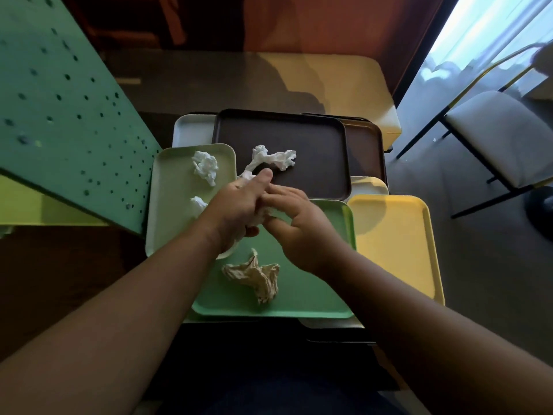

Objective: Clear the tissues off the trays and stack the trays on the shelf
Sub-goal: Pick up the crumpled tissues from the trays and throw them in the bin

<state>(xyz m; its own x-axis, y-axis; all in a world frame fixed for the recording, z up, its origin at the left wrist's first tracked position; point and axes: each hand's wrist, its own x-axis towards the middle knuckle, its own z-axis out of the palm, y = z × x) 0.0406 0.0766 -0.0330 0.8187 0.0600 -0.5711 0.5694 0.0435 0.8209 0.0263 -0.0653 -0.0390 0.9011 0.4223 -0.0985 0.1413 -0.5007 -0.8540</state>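
Several trays overlap on a low table. My left hand (239, 205) grips a crumpled white tissue (259, 217) above the green tray (314, 292). My right hand (302, 226) meets it, fingers touching the same wad. A long white tissue (275, 159) lies on the dark brown tray (299, 133), its near end under my left fingers. Two white tissues (206, 166) (198, 205) sit on the pale green tray (170, 187). A beige crumpled tissue (257, 277) rests on the green tray. A yellow tray (398, 241) lies at the right.
A green perforated shelf panel (59, 115) slants at the left, with a yellow-green shelf surface (30, 205) under it. A white tray (191, 130) and another brown tray (368, 148) peek out at the back. A pale bench (344, 82) stands behind, a chair (496, 136) at the right.
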